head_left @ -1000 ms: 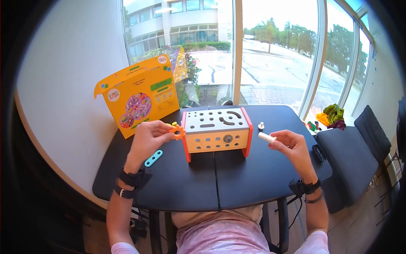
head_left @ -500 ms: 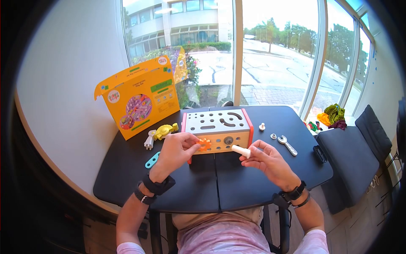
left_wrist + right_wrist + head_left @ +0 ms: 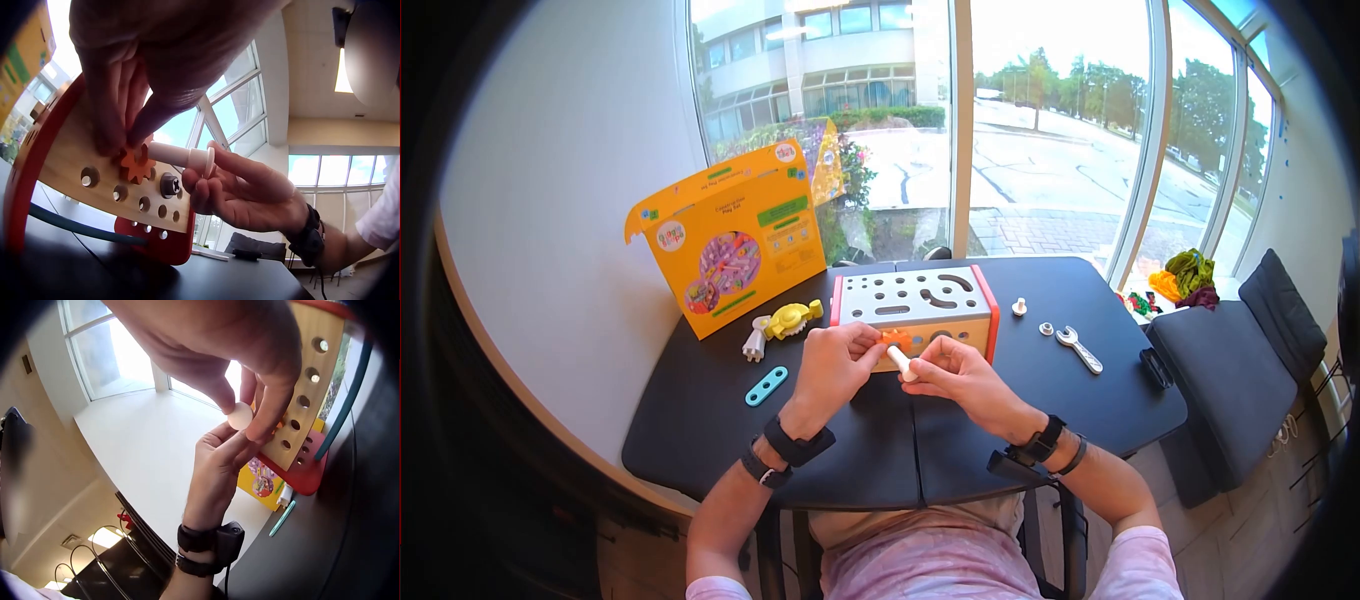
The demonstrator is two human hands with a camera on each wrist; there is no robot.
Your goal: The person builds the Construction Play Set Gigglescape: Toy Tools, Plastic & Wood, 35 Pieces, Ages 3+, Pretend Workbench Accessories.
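My left hand (image 3: 836, 368) pinches an orange toy gear (image 3: 136, 164) by its edge, close in front of the holed wooden side of a toy workbench (image 3: 912, 296). Between the thumb and fingers of my right hand (image 3: 972, 380) is a white toy bolt (image 3: 180, 156). The bolt's shaft end meets the gear's middle in the left wrist view, while its round head faces my right palm. A grey screw (image 3: 170, 185) sits in one of the holes beside the gear. From the right wrist only the bolt's round head shows, and the gear is mostly hidden.
Left on the black table (image 3: 700, 440) lie a teal strip (image 3: 766, 386), a yellow toy piece (image 3: 792, 319) and a white piece (image 3: 755, 338), before a yellow box (image 3: 735, 235). To the right are a toy wrench (image 3: 1080, 350), a nut (image 3: 1046, 329) and another small white piece (image 3: 1019, 307).
Both hands have come inward to the front of the workbench. The gear moved right and the bolt moved left, so the bolt's tip now meets the gear.
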